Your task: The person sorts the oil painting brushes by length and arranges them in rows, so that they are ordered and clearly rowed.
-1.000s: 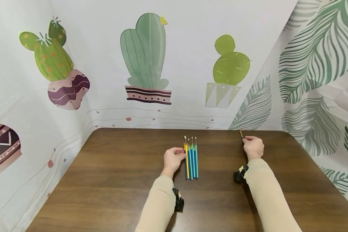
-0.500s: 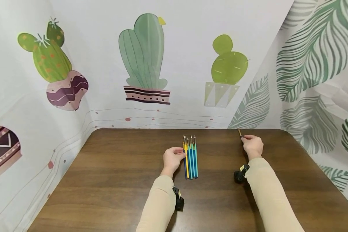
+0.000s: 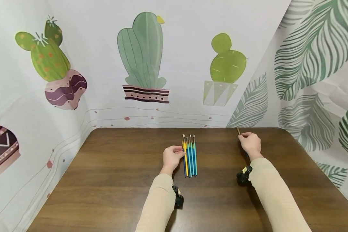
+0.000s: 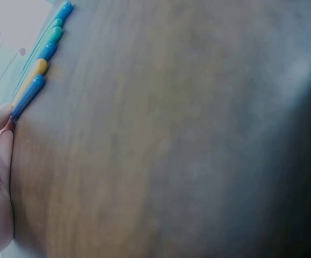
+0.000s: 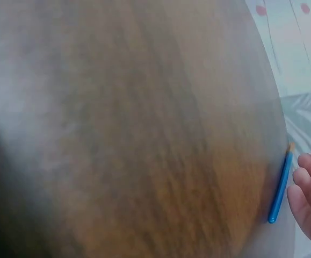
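A row of slim paintbrushes (image 3: 190, 158), with blue, yellow and turquoise handles, lies on the brown table with bristles toward the wall. At its left edge my left hand (image 3: 171, 159) pinches the outermost dark blue brush between thumb and finger. The left wrist view shows that blue brush (image 4: 30, 97) at the fingertips, handle end resting on the table. To the right, my right hand (image 3: 250, 144) is over a single paintbrush (image 3: 238, 131). In the right wrist view, this blue-handled brush (image 5: 280, 188) lies beside loosely curved fingers (image 5: 308, 185); the thumb's contact is unclear.
The wooden table (image 3: 119, 180) ends at a white cloth backdrop (image 3: 191, 48) printed with cacti and leaves. The lone brush lies close to the table's far edge. Small black cameras (image 3: 178, 198) sit on both sleeved wrists.
My right hand has slid slightly left and forward along the lone brush, so less of its handle shows past the fingertips. My left hand stays at the row. The head view has shifted slightly.
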`<state>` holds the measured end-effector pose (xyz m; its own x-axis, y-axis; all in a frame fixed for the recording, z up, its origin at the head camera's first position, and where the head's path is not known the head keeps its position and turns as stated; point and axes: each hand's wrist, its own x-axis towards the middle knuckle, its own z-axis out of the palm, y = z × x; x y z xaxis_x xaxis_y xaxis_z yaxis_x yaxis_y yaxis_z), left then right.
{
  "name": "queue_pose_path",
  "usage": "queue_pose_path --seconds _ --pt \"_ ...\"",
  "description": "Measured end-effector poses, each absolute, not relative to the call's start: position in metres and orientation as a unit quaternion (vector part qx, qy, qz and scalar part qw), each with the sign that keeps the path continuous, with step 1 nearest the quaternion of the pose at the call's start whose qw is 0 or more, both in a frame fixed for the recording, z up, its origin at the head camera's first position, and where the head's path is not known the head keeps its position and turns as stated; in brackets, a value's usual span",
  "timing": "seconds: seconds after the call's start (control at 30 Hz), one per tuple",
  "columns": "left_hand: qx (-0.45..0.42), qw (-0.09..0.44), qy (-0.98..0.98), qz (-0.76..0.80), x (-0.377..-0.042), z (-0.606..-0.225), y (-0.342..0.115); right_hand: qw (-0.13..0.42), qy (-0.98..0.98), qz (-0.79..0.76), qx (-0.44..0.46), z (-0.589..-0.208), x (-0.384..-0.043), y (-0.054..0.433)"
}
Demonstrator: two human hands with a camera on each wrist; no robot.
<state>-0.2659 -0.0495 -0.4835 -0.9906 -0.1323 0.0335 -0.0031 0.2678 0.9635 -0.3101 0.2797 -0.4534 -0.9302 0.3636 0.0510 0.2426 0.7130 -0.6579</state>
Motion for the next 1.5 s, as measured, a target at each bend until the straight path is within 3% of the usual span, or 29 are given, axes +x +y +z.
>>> queue_pose_path --seconds 0.97,1.5 --pt "0.050 0.053 -0.793 -0.605 -0.265 -0.483 -0.049 0.127 -0.933 0.336 0.002 -0.452 -0.289 0.236" --pt "0.049 0.055 -0.790 -0.609 -0.265 -0.484 -0.048 0.018 -0.853 0.522 -0.018 -0.456 -0.283 0.199"
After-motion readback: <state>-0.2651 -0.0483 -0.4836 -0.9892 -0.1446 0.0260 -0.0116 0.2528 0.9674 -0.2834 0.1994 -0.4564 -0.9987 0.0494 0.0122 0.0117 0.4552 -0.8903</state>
